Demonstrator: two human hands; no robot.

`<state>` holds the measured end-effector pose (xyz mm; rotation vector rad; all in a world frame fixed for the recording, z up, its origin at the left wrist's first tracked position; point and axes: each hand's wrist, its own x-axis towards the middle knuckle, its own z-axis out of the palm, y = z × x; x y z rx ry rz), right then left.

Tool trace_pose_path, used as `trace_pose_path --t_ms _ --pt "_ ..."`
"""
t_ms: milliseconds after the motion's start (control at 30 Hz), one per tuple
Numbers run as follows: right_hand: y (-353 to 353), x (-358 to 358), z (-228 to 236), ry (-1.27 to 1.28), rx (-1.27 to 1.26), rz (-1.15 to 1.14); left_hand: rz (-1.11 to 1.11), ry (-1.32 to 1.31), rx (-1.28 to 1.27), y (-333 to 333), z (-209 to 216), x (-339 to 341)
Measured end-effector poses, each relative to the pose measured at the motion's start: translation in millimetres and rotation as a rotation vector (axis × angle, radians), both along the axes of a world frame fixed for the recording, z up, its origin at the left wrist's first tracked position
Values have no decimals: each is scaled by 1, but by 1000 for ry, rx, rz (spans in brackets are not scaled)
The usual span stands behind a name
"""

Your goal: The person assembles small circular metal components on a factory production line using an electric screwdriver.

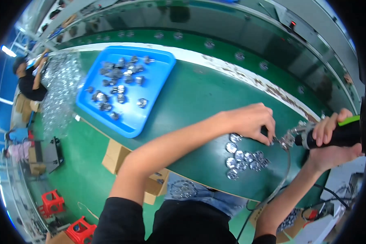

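My right hand (329, 136) wraps around a thick black-handled tool (341, 136) with a green stripe. The tool's metal front end (288, 140) points left, and a cable (286, 175) hangs down from it. My left hand (252, 122) reaches across from the left, thumb and fingers pinched close to that metal end. Something dark shows between its fingers, too hidden to name. Just below the left hand, several round silver parts (240, 155) lie grouped on the green table (191, 93).
A blue tray (158, 83) of loose shiny metal parts lies to the left. Beyond the table's white edge strip (227, 65), a green conveyor (195, 42) carries spaced parts. Cardboard boxes (117, 156) stand by the near edge. A co-worker (30, 81) is at far left, beside bagged clear plastic (61, 89).
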<state>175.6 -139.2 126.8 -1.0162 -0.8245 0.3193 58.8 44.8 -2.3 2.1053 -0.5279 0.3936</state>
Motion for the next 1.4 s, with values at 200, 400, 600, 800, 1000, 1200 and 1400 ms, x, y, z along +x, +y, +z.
trace_pose_path --t_ms 200,400,600,800,1000,1200,1400 --pt "8 0 -7 -63 -23 -66 36 57 27 -1 -3 -5" --pt "5 1 -5 -56 -11 -58 18 73 -7 -2 -2 -1" --pt "11 -8 -8 -55 7 -39 29 143 -10 4 -2 -7" --pt "-46 17 20 -162 87 86 125 6 55 -1 4 -10" --pt "-43 4 20 -158 118 0 96 46 71 0 0 -5" --pt "-12 -22 20 -43 136 164 52 106 21 4 2 -4" --pt "13 -27 8 -22 73 245 75 200 81 5 8 -7"
